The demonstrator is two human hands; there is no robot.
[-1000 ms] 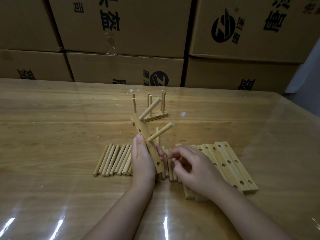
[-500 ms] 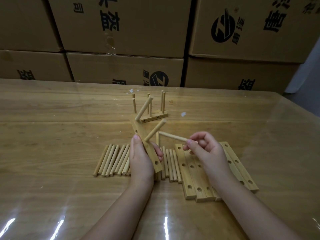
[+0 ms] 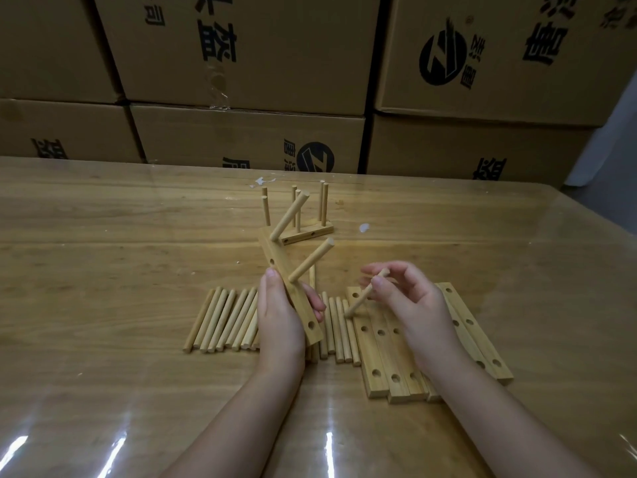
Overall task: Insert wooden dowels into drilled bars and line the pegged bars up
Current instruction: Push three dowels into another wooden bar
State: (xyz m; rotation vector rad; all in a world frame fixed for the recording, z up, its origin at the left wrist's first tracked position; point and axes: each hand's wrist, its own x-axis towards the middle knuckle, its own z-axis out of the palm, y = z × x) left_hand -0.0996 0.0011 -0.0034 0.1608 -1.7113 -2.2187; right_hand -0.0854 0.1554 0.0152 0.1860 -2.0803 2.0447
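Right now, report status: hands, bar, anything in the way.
Left hand grips drilled bar; two dowels seated, two holes open. Right hand pinches loose dowel, not yet inserted. Left fingers beside lower hole.

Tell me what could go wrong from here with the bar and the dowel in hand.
1. The right hand pinches the dowel near its upper end, its tip off to the side of the empty lower hole in the bar; it may enter slanted and jam.
2. The left hand holds the bar tilted, its far end seemingly close to the pegged bars behind; a push might knock them.
3. Either hand could scatter the loose dowels below.
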